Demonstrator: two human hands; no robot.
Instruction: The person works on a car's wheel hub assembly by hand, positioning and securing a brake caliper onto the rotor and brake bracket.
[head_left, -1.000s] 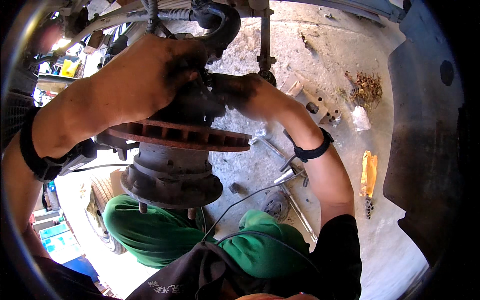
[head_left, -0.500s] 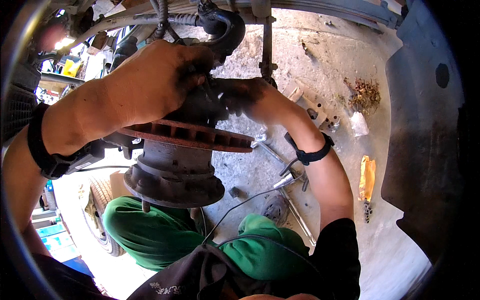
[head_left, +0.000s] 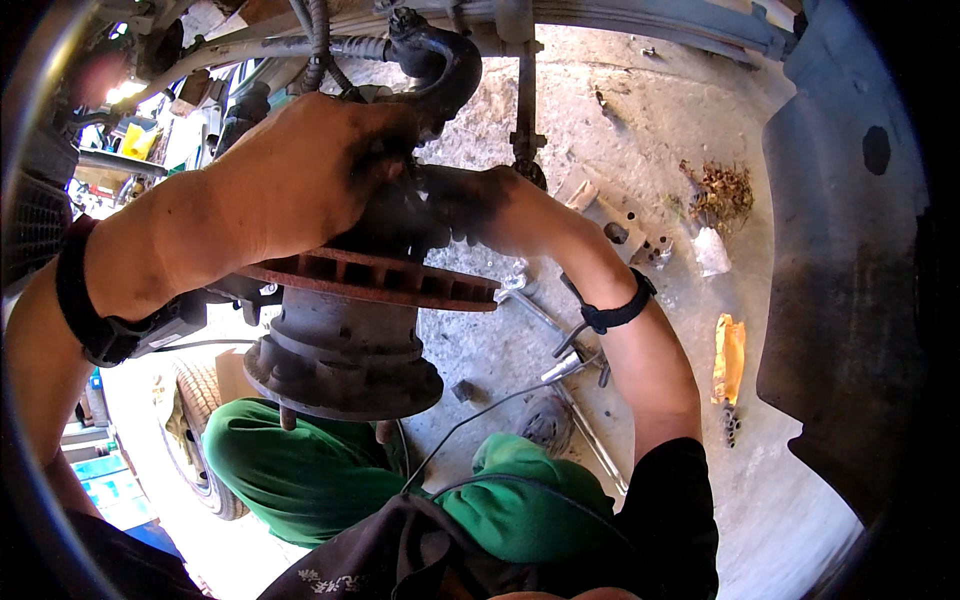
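Observation:
A dark, greasy wheel hub point(head_left: 345, 340) with a rusty vented brake disc point(head_left: 375, 279) hangs in front of me. Just behind the disc, both hands are at work on blackened metal parts. My left hand point(head_left: 315, 170) reaches over from the left, its fingers curled below a thick curved black arm point(head_left: 455, 75). From the right comes my right hand point(head_left: 490, 205), its sooty fingers bent around the same dark area, close to the left fingertips. Whatever the fingers grip is hidden by the hands and deep shadow.
A dark metal panel point(head_left: 840, 270) borders the right side. On the concrete floor lie a long-handled metal tool point(head_left: 590, 435), a yellow packet point(head_left: 729, 358), a clear plastic bag point(head_left: 711, 252) and dry plant debris point(head_left: 722, 195). A tyre point(head_left: 205, 395) lies at lower left.
The hub and surroundings sit slightly further left in view. Both hands stay at the same spot behind the disc, with only a small shift of the right hand's fingers.

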